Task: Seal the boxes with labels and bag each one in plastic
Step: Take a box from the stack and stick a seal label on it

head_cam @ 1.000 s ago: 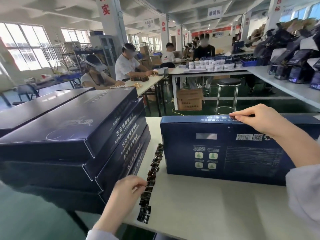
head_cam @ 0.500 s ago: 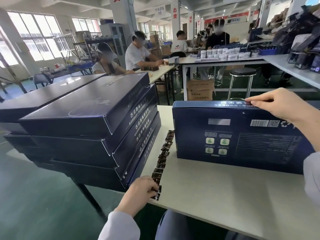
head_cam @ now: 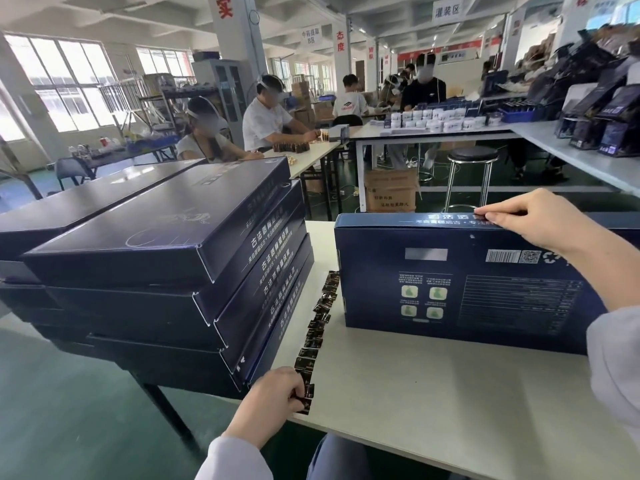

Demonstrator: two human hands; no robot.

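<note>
Grips the top edge of the upright box with the right hand, fingertips bent over the upper face, thumb against the near side. Pinches the near end of the label strip with the left hand, at the near left rim of the tabletop. Lays that strip flat, running from the left hand away toward the box's lower left corner, just beside the stack of boxes at left. Holds both hands well apart

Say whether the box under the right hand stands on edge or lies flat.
On edge: the box turns its barcode side to the camera, bottom edge on the table, right hand gripping its top.
</note>
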